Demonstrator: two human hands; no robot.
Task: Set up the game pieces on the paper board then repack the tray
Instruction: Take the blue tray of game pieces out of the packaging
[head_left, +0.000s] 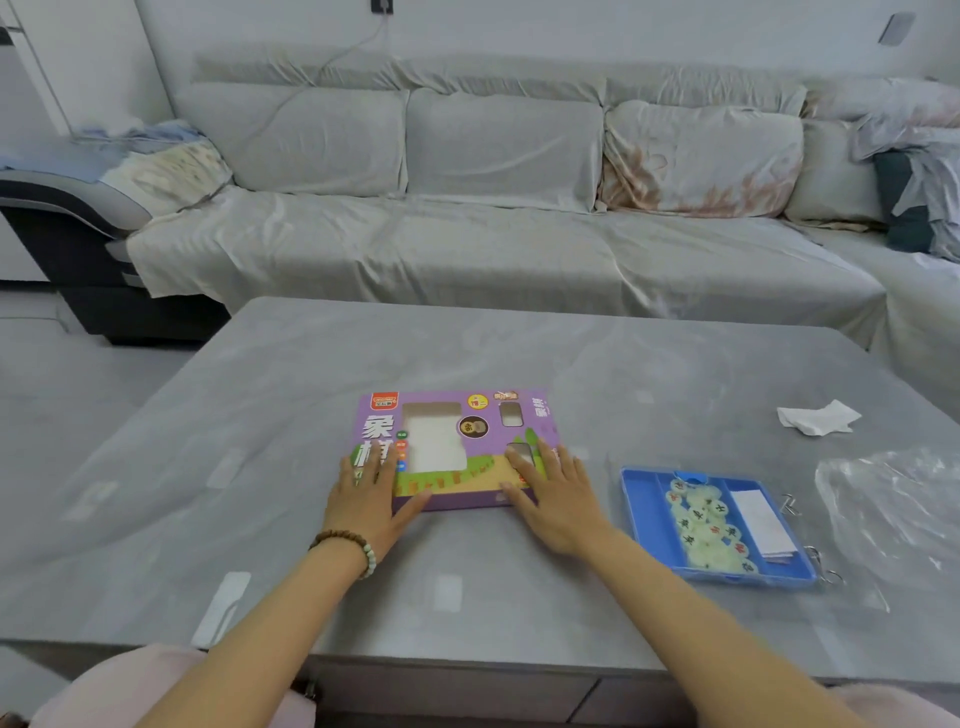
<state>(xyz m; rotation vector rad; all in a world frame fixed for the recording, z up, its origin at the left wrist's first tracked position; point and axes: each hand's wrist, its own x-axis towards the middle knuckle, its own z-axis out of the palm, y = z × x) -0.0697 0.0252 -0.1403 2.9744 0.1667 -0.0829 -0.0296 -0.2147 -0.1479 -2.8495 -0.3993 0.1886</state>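
- Purple box (457, 447) mid-table (311, 415); left hand (371, 493) and right hand (553, 493) lie flat, fingers straight, on its 7 and 5 o'clock corners.
- Blue tray (647, 501) at box's 3 o'clock holds pale pieces (706, 525) and folded paper (761, 519).
- Tray is probably light, thin plastic with loose pieces; lift level by opposite rims.

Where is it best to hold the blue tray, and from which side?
Probably its two long side walls, gripped from left and right at once and kept level: the blue tray lies flat, shallow and open-topped, with loose round pieces and a folded paper inside.
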